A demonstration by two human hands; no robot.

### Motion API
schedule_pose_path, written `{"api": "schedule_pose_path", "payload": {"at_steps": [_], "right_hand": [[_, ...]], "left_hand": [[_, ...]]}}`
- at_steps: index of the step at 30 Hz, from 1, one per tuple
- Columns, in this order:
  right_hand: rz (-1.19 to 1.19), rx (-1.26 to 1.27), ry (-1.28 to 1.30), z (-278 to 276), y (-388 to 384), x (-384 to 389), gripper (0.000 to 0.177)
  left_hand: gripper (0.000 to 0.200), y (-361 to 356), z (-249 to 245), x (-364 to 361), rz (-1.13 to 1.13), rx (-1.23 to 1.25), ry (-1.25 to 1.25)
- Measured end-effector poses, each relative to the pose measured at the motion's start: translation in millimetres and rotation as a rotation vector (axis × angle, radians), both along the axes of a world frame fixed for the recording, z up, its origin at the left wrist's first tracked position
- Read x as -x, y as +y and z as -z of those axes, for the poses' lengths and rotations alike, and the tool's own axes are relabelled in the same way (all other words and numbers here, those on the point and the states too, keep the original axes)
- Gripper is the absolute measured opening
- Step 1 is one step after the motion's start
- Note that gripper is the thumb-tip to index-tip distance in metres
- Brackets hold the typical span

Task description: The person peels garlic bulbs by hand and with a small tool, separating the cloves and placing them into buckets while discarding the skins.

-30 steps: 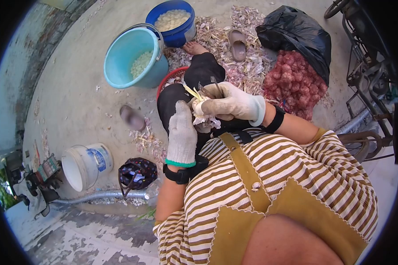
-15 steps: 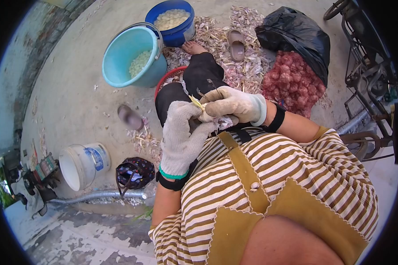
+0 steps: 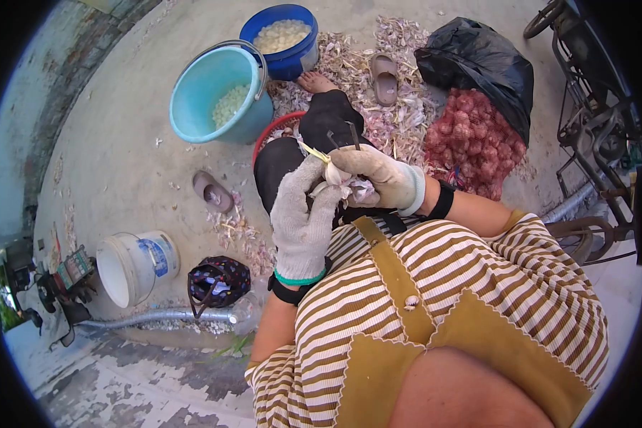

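Both hands wear grey-white knit gloves and meet over my lap. My left hand pinches a garlic bulb with a yellowish stalk sticking up left. My right hand grips the same garlic bulb and its loose papery skin, and also holds a small dark metal tool whose two prongs stick up above the fingers. A red basin shows partly behind my knees.
A turquoise bucket and a blue tub hold peeled cloves at the top. Garlic skins litter the ground near a red mesh sack of garlic and a black bag. White bucket, sandals, metal frame at right.
My left hand slid from under the bulb to pinch it from the left side. The right hand tilted the bulb upward, so the tool's prongs now stand more upright.
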State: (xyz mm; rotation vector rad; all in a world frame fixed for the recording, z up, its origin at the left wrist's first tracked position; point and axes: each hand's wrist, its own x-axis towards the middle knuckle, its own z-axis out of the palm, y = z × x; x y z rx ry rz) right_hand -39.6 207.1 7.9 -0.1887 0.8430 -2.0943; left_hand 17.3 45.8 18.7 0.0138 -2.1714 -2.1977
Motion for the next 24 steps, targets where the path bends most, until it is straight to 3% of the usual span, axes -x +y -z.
{"api": "schedule_pose_path", "payload": {"at_steps": [2,4,6,8,10,12,16,18,22,24], "right_hand": [[0.044,0.03,-0.042,3.6,-6.5,-2.2,0.031],[0.092,0.06,-0.086,7.5,-9.6,-3.4,0.033],[0.175,0.044,0.06,9.2,-9.8,-3.1,0.035],[0.105,0.046,-0.045,0.8,-3.7,1.5,0.036],[0.115,-0.134,0.09,-7.8,-2.7,0.8,0.035],[0.102,-0.114,0.072,-7.5,-4.5,2.3,0.032],[0.119,-0.106,0.094,-12.6,-4.8,7.0,0.03],[0.122,-0.111,0.122,-11.2,-4.3,9.2,0.03],[0.214,-0.214,0.13,-4.2,-9.7,7.7,0.029],[0.251,-0.231,0.131,-3.4,-13.8,4.1,0.029]], "left_hand": [[0.033,-0.9,4.9,-0.5,-0.033,0.266,0.099],[0.028,2.3,-1.6,-1.7,-0.067,0.206,0.063],[0.023,2.8,-10.4,0.5,-0.003,-0.023,-0.128],[0.024,-1.7,-9.6,0.4,0.039,-0.139,-0.163],[0.025,-6.7,-7.5,1.0,0.082,-0.255,-0.2],[0.03,-8.9,-6.1,4.5,0.115,-0.412,-0.268],[0.035,-3.8,-7.5,5.2,0.079,-0.423,-0.27],[0.035,-1.0,-8.1,4.9,0.057,-0.218,-0.204],[0.038,-1.1,0.2,6.0,0.065,-0.147,-0.179],[0.034,-0.7,6.5,6.1,0.061,0.022,-0.091]]}}
